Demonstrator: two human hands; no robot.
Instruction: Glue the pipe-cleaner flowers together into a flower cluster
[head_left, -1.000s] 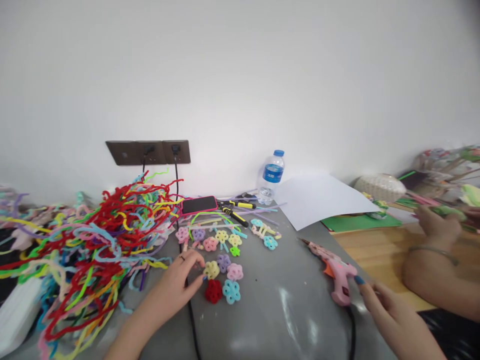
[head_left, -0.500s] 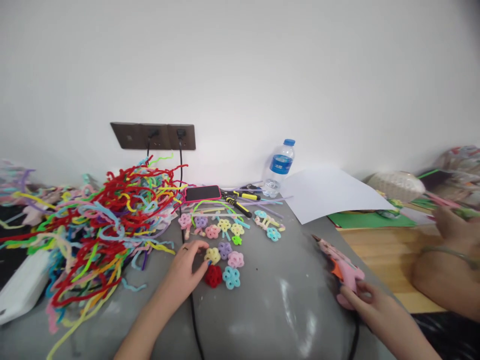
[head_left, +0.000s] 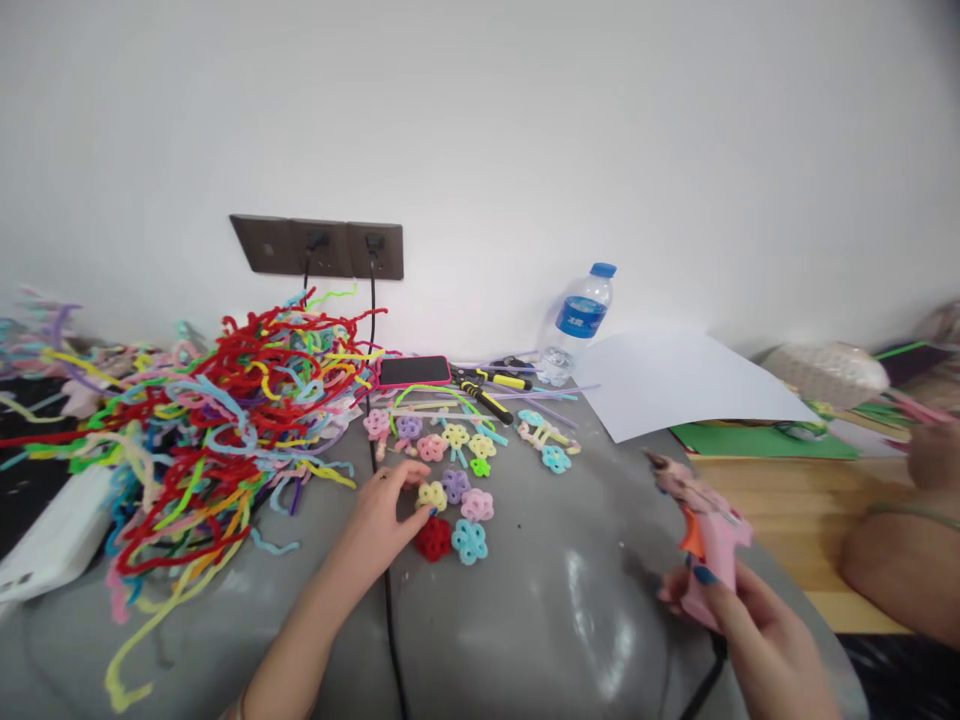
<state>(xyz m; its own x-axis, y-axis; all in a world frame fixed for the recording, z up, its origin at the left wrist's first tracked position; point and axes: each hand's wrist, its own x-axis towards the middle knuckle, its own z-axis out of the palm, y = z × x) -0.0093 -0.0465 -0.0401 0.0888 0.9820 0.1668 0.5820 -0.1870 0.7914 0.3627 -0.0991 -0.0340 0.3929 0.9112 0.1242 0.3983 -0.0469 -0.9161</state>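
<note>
My right hand (head_left: 750, 610) is wrapped round the grip of a pink hot glue gun (head_left: 712, 545), held up at the table's right side with its nozzle pointing away and left. My left hand (head_left: 390, 510) rests on the table, thumb and forefinger curved round the left side of a yellow pipe-cleaner flower (head_left: 433, 496). Close beside that flower lie a purple flower (head_left: 455, 486), a pink flower (head_left: 478, 505), a blue flower (head_left: 469, 541) and a red flower (head_left: 433, 540). Behind them is a row of smaller pipe-cleaner flowers (head_left: 431, 447).
A tangled heap of pipe cleaners (head_left: 255, 420) covers the left. Farther back are a phone (head_left: 414, 371), yellow-black pliers (head_left: 487, 400), a water bottle (head_left: 577, 325) and white paper (head_left: 690, 385). A black cord (head_left: 390, 620) crosses the table. Another person's arm (head_left: 900, 560) is at right.
My right hand has raised and turned the glue gun more upright, with its fingers now round the grip. My left hand stays by the yellow flower. The view has shifted slightly.
</note>
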